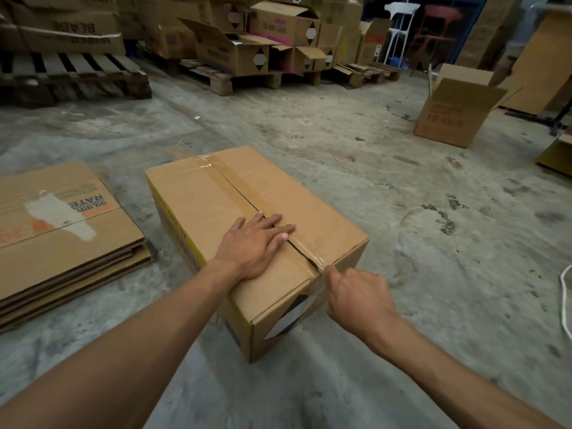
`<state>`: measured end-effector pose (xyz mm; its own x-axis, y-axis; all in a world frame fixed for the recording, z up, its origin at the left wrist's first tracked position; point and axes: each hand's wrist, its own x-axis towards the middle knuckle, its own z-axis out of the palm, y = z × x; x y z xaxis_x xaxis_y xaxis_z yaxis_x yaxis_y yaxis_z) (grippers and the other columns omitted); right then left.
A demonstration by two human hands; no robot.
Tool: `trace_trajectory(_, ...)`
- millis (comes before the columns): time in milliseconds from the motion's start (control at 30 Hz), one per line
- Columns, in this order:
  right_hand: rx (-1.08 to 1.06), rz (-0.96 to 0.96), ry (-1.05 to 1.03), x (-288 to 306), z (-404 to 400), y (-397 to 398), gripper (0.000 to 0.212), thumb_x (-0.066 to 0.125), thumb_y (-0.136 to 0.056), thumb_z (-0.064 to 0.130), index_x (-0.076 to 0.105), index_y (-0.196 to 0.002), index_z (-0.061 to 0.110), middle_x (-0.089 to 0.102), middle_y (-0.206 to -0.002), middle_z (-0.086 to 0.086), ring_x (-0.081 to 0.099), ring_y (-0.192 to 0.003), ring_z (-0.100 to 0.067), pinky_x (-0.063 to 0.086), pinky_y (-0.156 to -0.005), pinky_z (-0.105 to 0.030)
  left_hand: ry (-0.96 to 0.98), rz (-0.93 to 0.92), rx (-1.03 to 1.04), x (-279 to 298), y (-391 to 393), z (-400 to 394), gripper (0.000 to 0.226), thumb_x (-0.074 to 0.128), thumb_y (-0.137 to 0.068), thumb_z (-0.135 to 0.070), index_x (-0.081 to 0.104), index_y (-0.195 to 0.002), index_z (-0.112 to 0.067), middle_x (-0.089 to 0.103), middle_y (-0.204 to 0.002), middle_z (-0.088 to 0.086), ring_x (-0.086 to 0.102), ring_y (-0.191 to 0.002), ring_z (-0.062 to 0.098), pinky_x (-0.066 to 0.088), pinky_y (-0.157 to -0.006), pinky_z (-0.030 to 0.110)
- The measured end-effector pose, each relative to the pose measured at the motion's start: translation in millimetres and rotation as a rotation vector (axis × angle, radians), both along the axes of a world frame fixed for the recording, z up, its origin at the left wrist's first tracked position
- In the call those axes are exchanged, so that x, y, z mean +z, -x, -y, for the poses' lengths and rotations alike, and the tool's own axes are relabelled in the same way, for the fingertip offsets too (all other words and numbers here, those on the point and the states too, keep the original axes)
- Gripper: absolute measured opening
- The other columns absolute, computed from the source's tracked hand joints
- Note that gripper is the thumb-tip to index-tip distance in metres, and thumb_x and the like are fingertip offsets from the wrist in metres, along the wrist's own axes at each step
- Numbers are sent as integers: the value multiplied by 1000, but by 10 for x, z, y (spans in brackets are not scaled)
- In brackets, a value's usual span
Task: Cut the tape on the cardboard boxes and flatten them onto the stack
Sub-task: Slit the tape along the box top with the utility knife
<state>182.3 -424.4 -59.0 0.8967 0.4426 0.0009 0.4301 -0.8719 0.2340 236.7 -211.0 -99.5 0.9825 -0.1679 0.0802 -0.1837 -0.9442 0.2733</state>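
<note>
A closed cardboard box [198,199] stands on the concrete floor in front of me. Clear tape [229,184] runs along its top seam. My left hand [257,243] lies flat on the box top, fingers spread across the seam. My right hand [359,295] is closed into a fist at the near end of the seam, where the tape looks slit and lifted. A thin blade tip seems to stick out of the fist, but the tool itself is hidden. A stack of flattened boxes [62,236] lies on the floor to the left.
An open box [448,119] stands at the far right. Wooden pallets [74,75] loaded with several open boxes line the back. A white cord [565,292] lies at the right edge. A white chair and a red chair stand far behind.
</note>
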Motion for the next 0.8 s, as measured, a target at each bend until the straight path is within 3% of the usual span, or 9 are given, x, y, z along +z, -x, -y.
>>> trace_trajectory(133, 80, 46, 114, 25, 33, 25, 37, 34, -94, 11, 41, -130, 13, 65, -100, -5, 64, -92, -28, 19, -48, -30, 0, -16, -6, -20, -2, -21, 48, 10, -101, -56, 26, -146, -53, 15, -161, -17, 7, -151, 14, 5, -121, 47)
trace_trajectory(233, 77, 22, 150, 91, 121, -20, 31, 35, -94, 14, 43, -123, 17, 62, -93, -4, 63, -91, -29, 24, -51, -31, 27, -3, -23, -28, -6, -35, 49, 9, -100, -57, 27, -146, -54, 15, -161, -17, 6, -151, 13, 3, -121, 47)
trace_trajectory(367, -22, -180, -137, 91, 261, -119, 14, 37, -95, 25, 49, -90, 21, 48, -66, 2, 54, -71, -26, 30, -53, -31, 43, 6, -35, -51, -23, -39, 50, 10, -100, -57, 26, -147, -51, 17, -161, -15, 8, -150, 14, 3, -121, 48)
trace_trajectory(467, -70, -407, -470, 26, 330, -208, 32, 41, -99, 30, 43, -69, 18, 44, -59, 3, 45, -58, -16, 30, -54, -33, 86, 151, 26, -39, -14, -26, 45, 24, -100, -54, 44, -138, -40, 37, -151, -7, 32, -141, 16, 22, -116, 45)
trace_trajectory(567, -70, -291, -478, 12, 376, -101, 35, 41, -99, 32, 41, -66, 20, 45, -56, 1, 45, -53, -17, 31, -52, -33, 80, 265, 79, -43, 20, -30, 36, 35, -98, -51, 58, -115, -30, 56, -122, -8, 52, -115, 15, 39, -101, 38)
trace_trajectory(633, -50, -154, -429, 35, 375, 18, 33, 40, -99, 35, 45, -69, 21, 47, -55, 2, 46, -52, -14, 29, -48, -31, 102, 218, 61, -23, 25, -68, 35, 38, -98, -51, 61, -115, -30, 58, -123, -10, 54, -115, 15, 41, -100, 39)
trace_trajectory(667, -28, -160, -472, 58, 361, 75, 33, 40, -99, 36, 47, -71, 22, 47, -56, 4, 46, -51, -12, 29, -48, -29, 97, 172, 42, -9, 27, -100, 36, 38, -98, -52, 60, -120, -32, 56, -128, -11, 53, -118, 14, 40, -103, 39)
trace_trajectory(733, 60, -378, -621, 76, 329, 158, 32, 41, -100, 38, 51, -73, 24, 48, -58, 7, 44, -51, -7, 33, -51, -28, 30, 50, -22, 1, 58, -195, 42, 32, -99, -54, 49, -135, -39, 46, -144, -14, 44, -131, 13, 29, -113, 42)
trace_trajectory(800, 186, -569, -606, 63, 261, 250, 31, 41, -100, 40, 51, -75, 25, 47, -61, 8, 44, -54, -6, 37, -55, -32, -38, -35, -79, -30, 136, -300, 49, 20, -100, -57, 29, -147, -47, 25, -157, -19, 21, -146, 9, 11, -120, 45)
